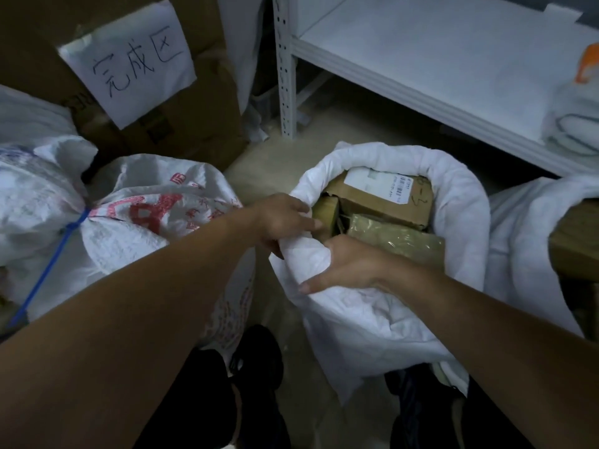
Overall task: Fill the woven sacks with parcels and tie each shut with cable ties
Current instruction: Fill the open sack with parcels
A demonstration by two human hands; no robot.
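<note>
From the head camera I count three parcels in the open white woven sack standing on the floor between my feet and the shelf: a brown cardboard box with a white shipping label, a small olive-brown box at its left, and a flat brown parcel wrapped in clear film in front; the sack's rim is rolled down all round; my left hand has its fingers curled over the near-left part of that rim, gripping the fabric; my right hand grips a bunched fold of the same rim just beside it, thumb stretched along the outside; to the left lies one tied white sack with red print, closed by one blue cable tie; behind it stands one cardboard carton bearing a handwritten paper sign; one white metal shelf runs along the far right
</note>
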